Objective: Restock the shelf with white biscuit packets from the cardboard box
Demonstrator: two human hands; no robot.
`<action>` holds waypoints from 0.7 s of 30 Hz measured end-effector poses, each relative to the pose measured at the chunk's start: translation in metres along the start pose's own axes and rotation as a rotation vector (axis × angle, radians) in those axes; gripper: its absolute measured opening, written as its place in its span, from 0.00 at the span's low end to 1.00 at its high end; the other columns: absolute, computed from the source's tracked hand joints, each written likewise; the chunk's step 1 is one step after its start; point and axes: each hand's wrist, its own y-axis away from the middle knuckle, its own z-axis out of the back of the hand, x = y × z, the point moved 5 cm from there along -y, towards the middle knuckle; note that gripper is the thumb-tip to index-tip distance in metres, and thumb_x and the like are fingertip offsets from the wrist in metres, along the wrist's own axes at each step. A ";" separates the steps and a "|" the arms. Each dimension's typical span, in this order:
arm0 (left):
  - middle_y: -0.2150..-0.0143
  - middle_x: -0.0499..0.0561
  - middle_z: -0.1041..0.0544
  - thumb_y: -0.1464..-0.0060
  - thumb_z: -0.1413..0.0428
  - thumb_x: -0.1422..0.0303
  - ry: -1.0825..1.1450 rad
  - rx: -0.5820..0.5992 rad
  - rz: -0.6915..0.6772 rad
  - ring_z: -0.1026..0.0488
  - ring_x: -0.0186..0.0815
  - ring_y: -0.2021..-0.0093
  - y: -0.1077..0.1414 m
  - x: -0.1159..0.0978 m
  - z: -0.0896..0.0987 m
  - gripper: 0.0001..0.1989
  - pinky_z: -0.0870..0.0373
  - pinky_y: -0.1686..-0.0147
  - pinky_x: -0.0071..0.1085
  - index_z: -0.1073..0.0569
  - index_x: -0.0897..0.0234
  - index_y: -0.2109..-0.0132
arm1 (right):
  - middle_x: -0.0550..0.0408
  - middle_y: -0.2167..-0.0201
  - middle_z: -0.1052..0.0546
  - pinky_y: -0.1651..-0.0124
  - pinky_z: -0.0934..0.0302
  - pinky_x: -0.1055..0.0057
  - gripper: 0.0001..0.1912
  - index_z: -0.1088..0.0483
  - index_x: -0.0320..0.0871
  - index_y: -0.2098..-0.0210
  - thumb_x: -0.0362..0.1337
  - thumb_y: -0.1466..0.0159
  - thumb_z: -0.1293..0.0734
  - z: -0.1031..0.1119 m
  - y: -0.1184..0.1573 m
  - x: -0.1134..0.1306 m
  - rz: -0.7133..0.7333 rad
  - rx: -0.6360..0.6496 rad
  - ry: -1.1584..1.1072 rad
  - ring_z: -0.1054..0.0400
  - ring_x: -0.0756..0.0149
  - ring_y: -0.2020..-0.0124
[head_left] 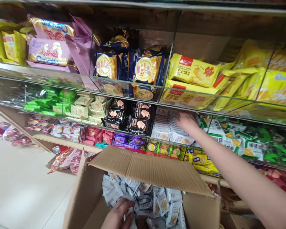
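The upper shelf's glass front (143, 90) runs from left to right above the lower row of compartments; the right hand (181, 120) reaches through the gap beneath it, and the far flap (150, 168) of the cardboard box (200, 208) slopes up close to the lower tiers; pale floor tiles (30, 178) spread out at the left.

The box stands open at the near side, loose white packets (160, 202) heaped in its middle, with bare cardboard showing at the left; the left hand (121, 211) is among them, fingers curled and partly spread, though whether it grips one cannot be told; the right hand is at the stacked white packets (162, 127) in the lower compartment, its fingers partly hidden, so its grip cannot be told either.

Black packets (138, 124) fill the compartment just left of that stack; green-and-white packets (252, 149) lie to its right; the right forearm (238, 168) crosses in front of the yellow packets (200, 159) below, hiding some goods; large yellow bags (193, 71) sit above.
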 end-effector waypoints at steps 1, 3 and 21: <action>0.58 0.53 0.25 0.46 0.52 0.71 -0.030 0.017 -0.009 0.27 0.35 0.58 0.001 0.007 -0.005 0.12 0.30 0.58 0.26 0.31 0.59 0.54 | 0.43 0.58 0.29 0.55 0.40 0.64 0.14 0.31 0.39 0.58 0.37 0.41 0.40 0.010 0.024 0.008 0.033 -0.018 -0.022 0.33 0.56 0.58; 0.53 0.55 0.27 0.50 0.49 0.73 -0.093 0.073 -0.036 0.29 0.38 0.54 0.005 0.021 -0.019 0.19 0.30 0.55 0.30 0.34 0.59 0.50 | 0.46 0.62 0.29 0.58 0.39 0.66 0.12 0.31 0.40 0.61 0.39 0.40 0.41 0.030 0.085 0.029 0.158 -0.087 -0.120 0.32 0.60 0.63; 0.53 0.52 0.27 0.56 0.45 0.75 -0.190 0.243 0.035 0.33 0.43 0.53 0.019 0.005 -0.027 0.26 0.34 0.53 0.39 0.34 0.55 0.47 | 0.46 0.55 0.29 0.55 0.41 0.63 0.20 0.28 0.43 0.63 0.22 0.43 0.47 -0.127 0.293 0.087 0.141 0.494 -0.067 0.36 0.55 0.54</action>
